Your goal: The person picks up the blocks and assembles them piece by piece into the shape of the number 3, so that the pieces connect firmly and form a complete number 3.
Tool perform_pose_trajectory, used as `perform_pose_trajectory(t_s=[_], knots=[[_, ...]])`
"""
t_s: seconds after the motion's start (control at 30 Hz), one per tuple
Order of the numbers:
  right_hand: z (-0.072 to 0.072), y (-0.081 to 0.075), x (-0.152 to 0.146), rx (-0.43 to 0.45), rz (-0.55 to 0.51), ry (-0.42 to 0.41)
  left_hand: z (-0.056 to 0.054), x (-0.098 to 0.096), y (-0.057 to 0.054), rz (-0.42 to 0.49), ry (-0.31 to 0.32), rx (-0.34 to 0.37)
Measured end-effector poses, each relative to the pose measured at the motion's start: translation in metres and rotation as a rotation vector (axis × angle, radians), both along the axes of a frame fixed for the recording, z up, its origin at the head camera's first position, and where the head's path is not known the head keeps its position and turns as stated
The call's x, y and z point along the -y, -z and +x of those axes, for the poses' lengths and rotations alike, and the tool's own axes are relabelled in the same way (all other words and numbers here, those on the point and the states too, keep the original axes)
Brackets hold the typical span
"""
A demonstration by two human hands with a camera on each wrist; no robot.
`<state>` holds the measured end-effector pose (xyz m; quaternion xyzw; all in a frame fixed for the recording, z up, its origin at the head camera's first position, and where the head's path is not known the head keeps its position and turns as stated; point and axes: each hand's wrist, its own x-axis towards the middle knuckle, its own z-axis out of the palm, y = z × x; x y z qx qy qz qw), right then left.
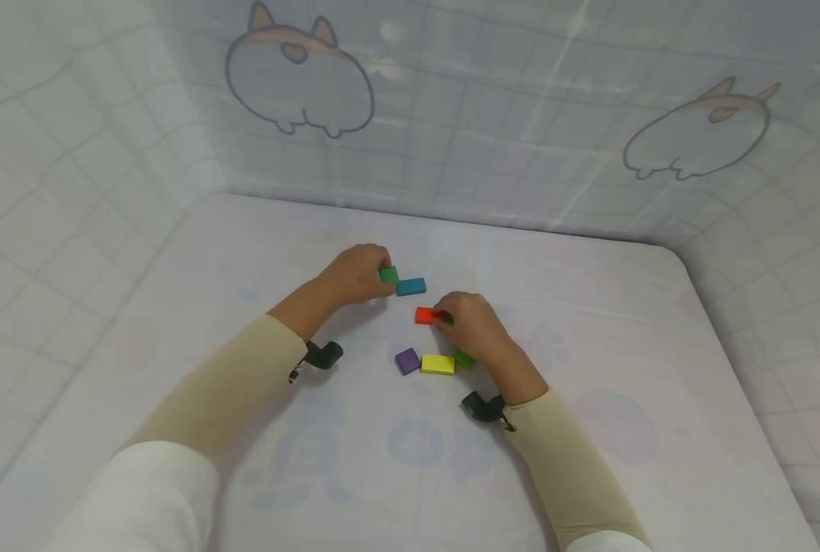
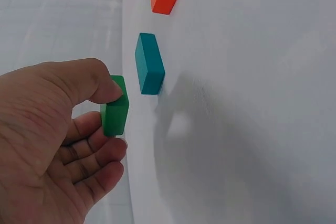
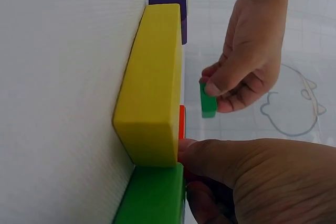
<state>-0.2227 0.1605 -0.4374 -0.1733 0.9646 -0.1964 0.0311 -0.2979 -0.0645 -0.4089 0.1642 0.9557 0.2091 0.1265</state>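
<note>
My left hand (image 1: 360,274) pinches a small green block (image 2: 115,106) between thumb and fingers, beside the left end of a blue block (image 1: 411,287). In the left wrist view the green block stands on end in the grip, raised toward the camera side of the blue one. My right hand (image 1: 470,322) has thumb and fingertips around the right end of a red-orange block (image 1: 423,315) lying nearer to me; that end is hidden. A bit of green shows within those fingers. Below the right palm lie a yellow block (image 3: 149,72) and another green block (image 3: 152,195), end to end.
A purple block (image 1: 407,361) sits turned at an angle at the yellow block's left end. All lie on a pale cloth-covered table (image 1: 382,491). A back wall (image 1: 465,130) and side walls with grid lines and cartoon animals rise around it. Black wrist cameras hang under both wrists.
</note>
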Motion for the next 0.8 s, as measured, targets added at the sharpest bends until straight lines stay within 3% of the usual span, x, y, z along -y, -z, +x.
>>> perform_pose_trajectory(t_s=[0.23, 0.8], knots=[[0.001, 0.001, 0.000, -0.006, 0.009, 0.007, -0.005, -0.013, 0.005, 0.001, 0.018, -0.009], [0.000, 0.001, -0.001, -0.029, 0.006, -0.007, -0.009, -0.043, 0.005, 0.007, 0.093, -0.026]])
